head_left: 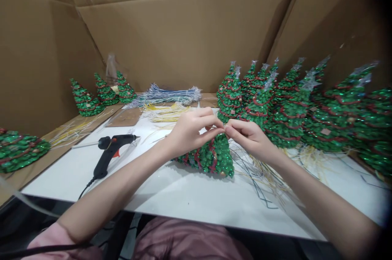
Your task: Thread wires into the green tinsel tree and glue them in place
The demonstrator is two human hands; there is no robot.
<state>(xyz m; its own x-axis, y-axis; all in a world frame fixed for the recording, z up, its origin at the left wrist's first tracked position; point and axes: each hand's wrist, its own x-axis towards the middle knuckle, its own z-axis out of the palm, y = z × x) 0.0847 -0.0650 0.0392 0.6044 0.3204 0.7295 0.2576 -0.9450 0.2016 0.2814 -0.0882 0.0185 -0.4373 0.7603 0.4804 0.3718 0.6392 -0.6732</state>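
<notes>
A green Christmas tree figure (211,158) with red garlands lies on its side on the white table top (183,198), its wide end toward the right. Just above it my left hand (197,127) and my right hand (246,133) meet, thumbs and fingertips pinched together. Whatever is between the fingertips is too small to make out. Thin dark and pale wires (259,174) spread over the table from the tree's right end, below my right hand. My left hand covers part of the tree.
A black glue gun (108,154) lies at the left. Bundles of blue-white wires (171,94) and yellow wires (167,112) lie at the back. Several star-topped trees (289,117) crowd the right. More trees (85,98) stand back left, beside cardboard walls (183,39).
</notes>
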